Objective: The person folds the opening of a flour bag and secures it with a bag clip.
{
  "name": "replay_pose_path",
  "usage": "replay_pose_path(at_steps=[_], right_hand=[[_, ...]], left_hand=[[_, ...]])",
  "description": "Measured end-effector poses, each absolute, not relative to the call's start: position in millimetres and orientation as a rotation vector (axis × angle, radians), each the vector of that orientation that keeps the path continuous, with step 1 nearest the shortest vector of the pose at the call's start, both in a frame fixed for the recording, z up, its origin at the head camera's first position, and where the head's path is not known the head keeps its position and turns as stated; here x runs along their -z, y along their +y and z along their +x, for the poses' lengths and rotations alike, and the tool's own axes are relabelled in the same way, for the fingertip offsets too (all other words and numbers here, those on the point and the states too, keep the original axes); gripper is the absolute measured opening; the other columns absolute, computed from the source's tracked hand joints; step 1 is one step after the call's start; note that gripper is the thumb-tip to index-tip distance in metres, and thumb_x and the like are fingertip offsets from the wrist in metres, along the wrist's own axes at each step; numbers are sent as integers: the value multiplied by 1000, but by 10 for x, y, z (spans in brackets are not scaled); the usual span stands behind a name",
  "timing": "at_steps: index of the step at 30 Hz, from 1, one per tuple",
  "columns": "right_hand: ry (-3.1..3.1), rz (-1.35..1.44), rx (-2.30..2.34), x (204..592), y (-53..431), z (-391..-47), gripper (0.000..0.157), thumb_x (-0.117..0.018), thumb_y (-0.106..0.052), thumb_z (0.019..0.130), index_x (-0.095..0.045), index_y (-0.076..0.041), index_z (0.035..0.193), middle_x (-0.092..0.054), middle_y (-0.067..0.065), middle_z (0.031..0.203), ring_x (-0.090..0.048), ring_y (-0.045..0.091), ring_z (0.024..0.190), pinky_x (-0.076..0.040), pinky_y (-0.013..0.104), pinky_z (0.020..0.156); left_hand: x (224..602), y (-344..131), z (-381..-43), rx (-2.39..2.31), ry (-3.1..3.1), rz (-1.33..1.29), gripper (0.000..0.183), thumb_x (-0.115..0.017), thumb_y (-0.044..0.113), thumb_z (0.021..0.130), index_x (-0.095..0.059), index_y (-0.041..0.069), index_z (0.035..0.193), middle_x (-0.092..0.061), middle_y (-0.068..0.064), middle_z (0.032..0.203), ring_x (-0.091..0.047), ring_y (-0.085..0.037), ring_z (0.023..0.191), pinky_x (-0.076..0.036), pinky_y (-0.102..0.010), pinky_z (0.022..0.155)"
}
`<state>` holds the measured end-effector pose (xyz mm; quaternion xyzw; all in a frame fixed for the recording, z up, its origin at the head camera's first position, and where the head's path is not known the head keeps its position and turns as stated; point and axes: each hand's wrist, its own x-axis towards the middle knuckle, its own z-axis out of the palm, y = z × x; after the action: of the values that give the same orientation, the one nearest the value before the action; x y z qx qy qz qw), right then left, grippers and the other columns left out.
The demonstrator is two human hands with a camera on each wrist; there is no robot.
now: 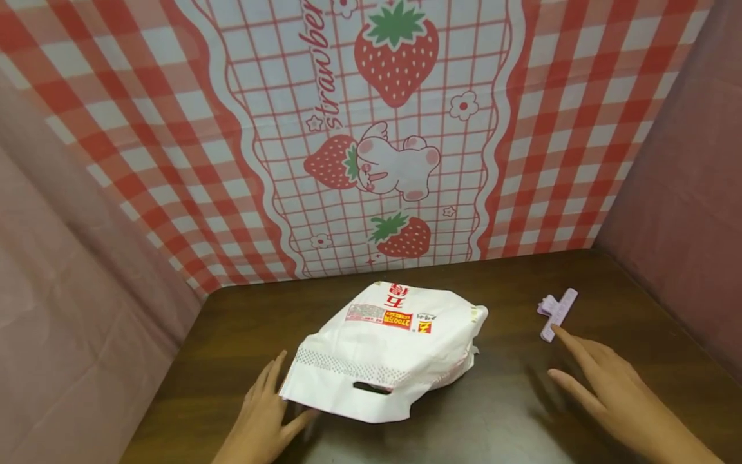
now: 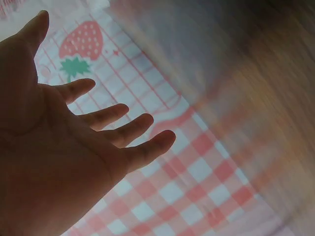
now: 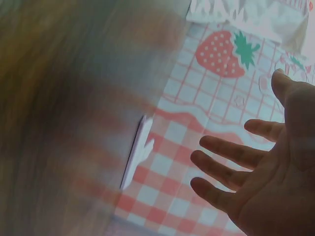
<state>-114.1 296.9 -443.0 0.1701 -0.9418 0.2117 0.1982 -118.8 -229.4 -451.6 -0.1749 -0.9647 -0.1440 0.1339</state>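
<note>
A white plastic bag (image 1: 400, 351) with red and yellow print lies on the dark wooden table, its cut-out handle toward the person. Just left of the handle end is my left hand (image 1: 257, 406), its thumb and fingers spread around that corner. In the left wrist view the left hand (image 2: 74, 128) shows a bare palm and straight fingers. A lilac bag clip (image 1: 560, 314) lies to the right of the bag. My right hand (image 1: 614, 393) reaches toward it, forefinger tip at the clip's near end. The right wrist view shows the right hand (image 3: 261, 162) with fingers extended, holding nothing.
Behind the table (image 1: 232, 348) hangs a red-and-white checked cloth (image 1: 556, 129) with strawberry prints. Pink curtains (image 1: 75, 309) stand along the left and right sides. The table's back edge meets the cloth.
</note>
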Motion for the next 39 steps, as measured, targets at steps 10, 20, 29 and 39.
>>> replay_pose_path(at_steps=[10,20,29,39], right_hand=[[-2597,607,-508,4440,2720,-1194,75,-77,-28,86,-42,-17,152,-62,10,125,-53,31,114,-32,56,99],[-2585,683,-501,4422,2514,-1277,75,-77,-32,85,-43,-19,151,-58,4,133,-53,28,116,-34,57,96],[-2601,709,-509,4402,2360,-1338,79,-78,-34,86,-39,-21,153,-59,2,130,-55,18,118,-45,44,90],[-2650,792,-520,4457,2190,-1387,81,-72,-40,91,-29,-23,157,-53,3,140,-52,18,125,-50,45,93]], left_hand=[[4480,-2088,-1206,518,-2632,-755,75,-73,52,85,-47,15,145,-46,-9,148,-47,-31,133,-44,-56,98],[4433,-1946,-1161,526,-2705,-741,56,-66,53,90,-57,21,136,-56,1,140,-50,-18,131,-45,-41,103],[4399,-1852,-1155,649,-2770,-718,54,-60,51,95,-57,17,137,-57,3,138,-50,-13,128,-46,-39,102],[4755,-1871,-1271,888,-2931,-654,45,-54,48,99,-59,18,132,-58,5,131,-53,-15,119,-48,-40,96]])
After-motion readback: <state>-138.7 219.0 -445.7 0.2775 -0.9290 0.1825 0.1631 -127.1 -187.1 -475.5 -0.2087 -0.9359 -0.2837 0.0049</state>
